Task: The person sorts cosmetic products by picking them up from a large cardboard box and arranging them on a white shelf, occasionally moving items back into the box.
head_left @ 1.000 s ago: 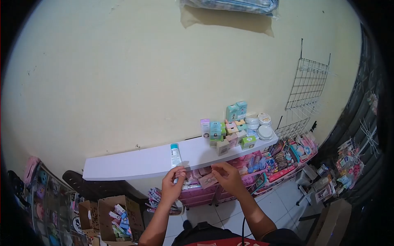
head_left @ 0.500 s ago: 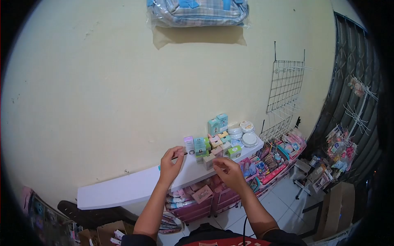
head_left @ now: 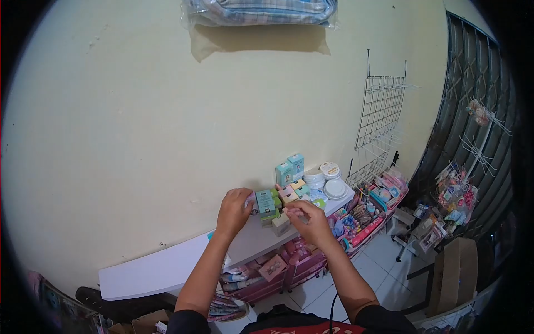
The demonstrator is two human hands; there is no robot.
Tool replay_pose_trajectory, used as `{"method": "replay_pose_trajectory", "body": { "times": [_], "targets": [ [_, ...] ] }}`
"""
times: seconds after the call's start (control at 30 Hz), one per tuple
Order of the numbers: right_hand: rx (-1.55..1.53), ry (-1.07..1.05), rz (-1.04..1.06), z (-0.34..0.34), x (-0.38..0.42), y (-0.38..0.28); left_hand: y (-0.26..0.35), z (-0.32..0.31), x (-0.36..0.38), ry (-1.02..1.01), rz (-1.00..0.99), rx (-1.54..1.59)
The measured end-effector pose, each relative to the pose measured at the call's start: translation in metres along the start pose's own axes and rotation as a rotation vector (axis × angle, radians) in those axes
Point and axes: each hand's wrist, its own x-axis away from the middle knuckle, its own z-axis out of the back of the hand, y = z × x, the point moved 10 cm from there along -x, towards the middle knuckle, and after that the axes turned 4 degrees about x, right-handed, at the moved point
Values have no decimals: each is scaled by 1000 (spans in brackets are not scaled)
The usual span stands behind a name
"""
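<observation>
My left hand (head_left: 236,210) is over the white shelf (head_left: 161,268) with its fingers curled against a lilac box, beside a teal-green box (head_left: 265,201). Whether it grips the lilac box is hard to make out. My right hand (head_left: 309,222) is at the right of the group, its fingers bent around a small pale pink box, just above a beige box (head_left: 281,224). Yellow, pink and green small boxes (head_left: 288,194) stand between and behind the hands. Two light-blue boxes (head_left: 296,163) stand upright at the wall.
Round white tubs (head_left: 335,188) are stacked on the shelf's right part. Pink baskets (head_left: 271,283) of goods stand below. A wire rack (head_left: 381,111) hangs on the wall, a bagged plaid bag (head_left: 261,12) above. A cardboard box (head_left: 453,276) is at the lower right.
My left hand has moved up to the lilac box. My right hand has moved slightly up and toward the small boxes. The head view has shifted a little.
</observation>
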Motion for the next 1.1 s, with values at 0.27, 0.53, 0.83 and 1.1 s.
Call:
{"method": "replay_pose_trajectory", "body": {
  "times": [0.27, 0.53, 0.83, 1.1],
  "targets": [
    [62, -1, 51, -1, -5, -8, 11, 6, 4, -52, -49, -52],
    [109, 12, 66, 6, 11, -5, -1, 13, 12, -81, 31, 28],
    [6, -61, 75, -31, 33, -16, -6, 48, 27, 4, 141, 183],
    [115, -384, 248, -162, 43, -26, -13, 114, 57, 141, 201, 112]
  ]
}}
